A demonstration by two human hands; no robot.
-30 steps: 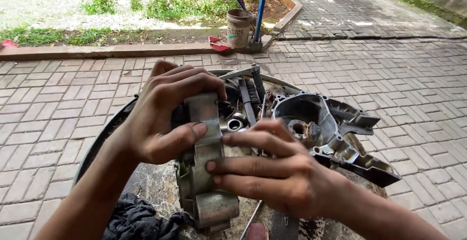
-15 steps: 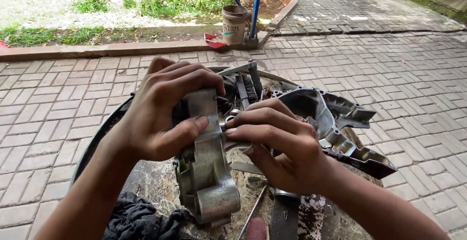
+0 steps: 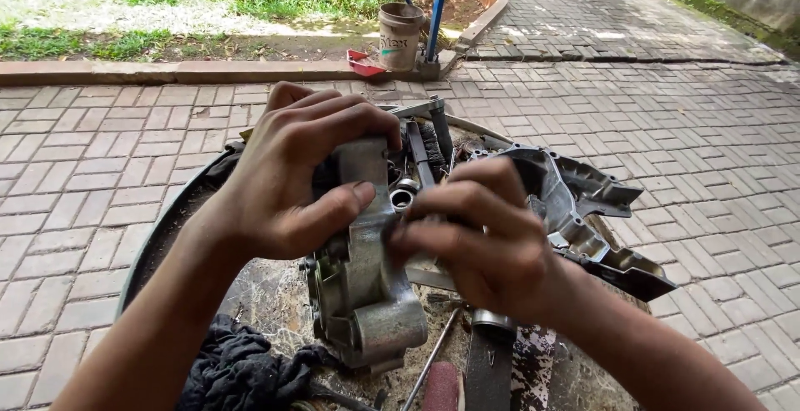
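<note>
A grey cast-metal engine part [image 3: 367, 286] stands upright over a round stone-topped work surface [image 3: 267, 303]. My left hand [image 3: 292, 173] grips its upper end, thumb pressed on the front face. My right hand [image 3: 483, 232] is at its right side, fingers curled against the casting near a small round opening [image 3: 402, 200]. I cannot see what the right fingertips pinch.
A larger grey engine case half [image 3: 583, 211] lies to the right on the surface. A dark rag [image 3: 242, 369] lies at the lower left, a screwdriver [image 3: 433, 369] and other tools in front. Brick paving surrounds; a bucket [image 3: 400, 36] with poles stands by the kerb.
My right hand has moved up from the lower middle of the casting to its upper right side. The left hand keeps its grip; the casting has turned slightly.
</note>
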